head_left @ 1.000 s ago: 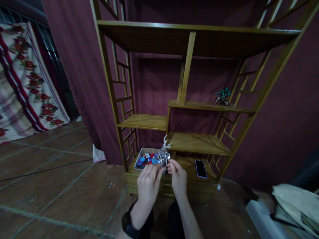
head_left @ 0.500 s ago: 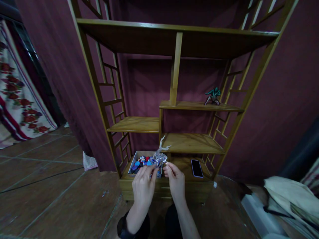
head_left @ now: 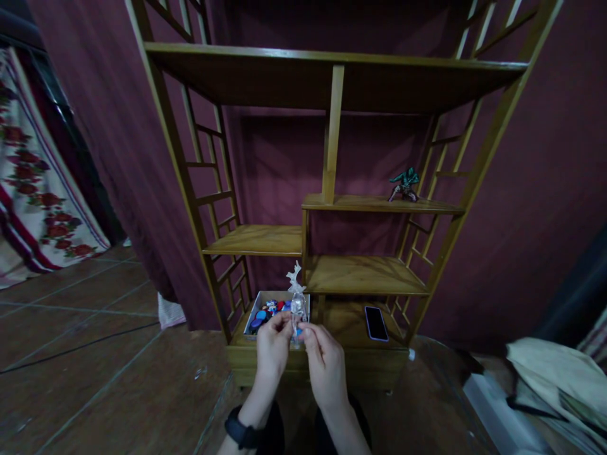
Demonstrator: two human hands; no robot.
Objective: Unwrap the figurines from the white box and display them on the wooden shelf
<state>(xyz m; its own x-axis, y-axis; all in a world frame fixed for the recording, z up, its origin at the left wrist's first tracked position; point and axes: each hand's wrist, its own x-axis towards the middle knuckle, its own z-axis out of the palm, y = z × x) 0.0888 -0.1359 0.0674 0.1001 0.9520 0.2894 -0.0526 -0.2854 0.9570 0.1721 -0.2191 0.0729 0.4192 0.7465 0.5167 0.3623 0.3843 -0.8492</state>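
My left hand [head_left: 272, 344] and my right hand [head_left: 325, 360] together pinch a small clear, silvery figurine [head_left: 296, 300] with a white antler-like top. It stands upright between my fingertips, in front of the lowest level of a wooden shelf unit [head_left: 332, 208]. Just behind the figurine, on that bottom level, sits a white box [head_left: 267, 309] filled with several small red and blue pieces. A black watch is on my left wrist.
A phone [head_left: 376, 323] lies flat on the bottom level, right of the box. A small green figure [head_left: 404, 184] stands on an upper right shelf. A dark red curtain hangs behind. Beige fabric [head_left: 554, 379] lies at the lower right; a floral cloth [head_left: 33, 189] hangs at the left.
The figurine has turned more upright and shifted slightly left between my hands. My hands have drawn closer together, and the view has shifted a little to the right.
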